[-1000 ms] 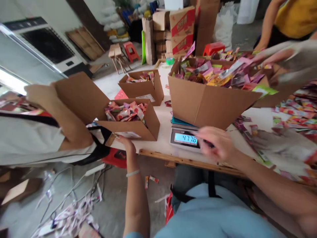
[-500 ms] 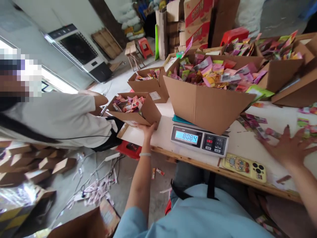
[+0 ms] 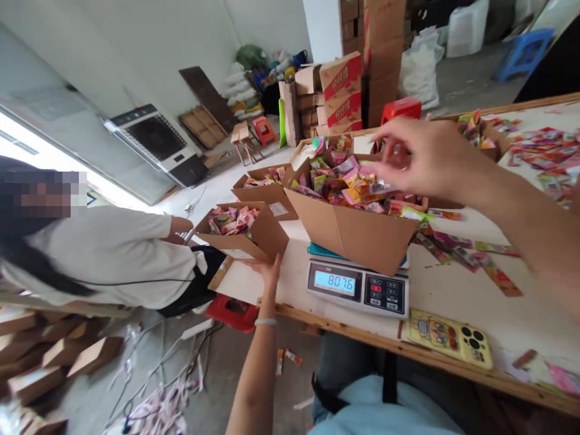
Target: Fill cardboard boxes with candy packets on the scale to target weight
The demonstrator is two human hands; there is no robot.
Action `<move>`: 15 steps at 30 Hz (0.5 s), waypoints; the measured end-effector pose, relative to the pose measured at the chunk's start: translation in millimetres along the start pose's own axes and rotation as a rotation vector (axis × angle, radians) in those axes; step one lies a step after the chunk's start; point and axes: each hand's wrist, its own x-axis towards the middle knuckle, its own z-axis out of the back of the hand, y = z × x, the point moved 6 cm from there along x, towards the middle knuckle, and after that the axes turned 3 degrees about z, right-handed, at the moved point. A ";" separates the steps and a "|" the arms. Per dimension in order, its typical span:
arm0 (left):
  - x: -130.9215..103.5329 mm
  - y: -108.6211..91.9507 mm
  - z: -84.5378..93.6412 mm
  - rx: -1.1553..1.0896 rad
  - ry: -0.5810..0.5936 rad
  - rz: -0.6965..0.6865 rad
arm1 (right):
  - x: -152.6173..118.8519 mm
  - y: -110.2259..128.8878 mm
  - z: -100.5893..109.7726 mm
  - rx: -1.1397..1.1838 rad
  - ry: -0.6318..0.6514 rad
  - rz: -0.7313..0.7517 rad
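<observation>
Directly on the scale (image 3: 362, 287), a large brown cardboard box (image 3: 351, 232), open at the top, vertical crease down the front face, heaped to the rim with glossy packets (image 3: 330, 181) in pink, yellow, green and purple, at every angle, partly hidden. Left of the scale, a smaller brown box (image 3: 249, 244), also open-topped, white label in front, filled with mostly pink and red packets. Right of the scale, loose slim packets (image 3: 460, 257) strewn flat, some overlapping.

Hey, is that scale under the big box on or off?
On: the scale has a lit blue display showing digits.
</observation>
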 end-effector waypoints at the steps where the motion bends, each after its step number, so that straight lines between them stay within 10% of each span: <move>1: -2.2 3.0 1.5 0.002 -0.034 0.023 | 20.5 9.5 -14.8 -0.062 0.197 0.042; 4: -10.6 10.6 4.0 0.015 -0.092 0.068 | 43.4 5.5 -64.9 -0.229 0.602 0.002; 7: -18.0 12.4 2.3 0.017 -0.062 0.056 | 41.4 -8.8 -91.4 -0.193 0.697 0.056; 15: -21.6 11.6 -0.8 -0.005 -0.038 0.022 | 52.7 -0.8 -48.5 -0.132 0.546 0.049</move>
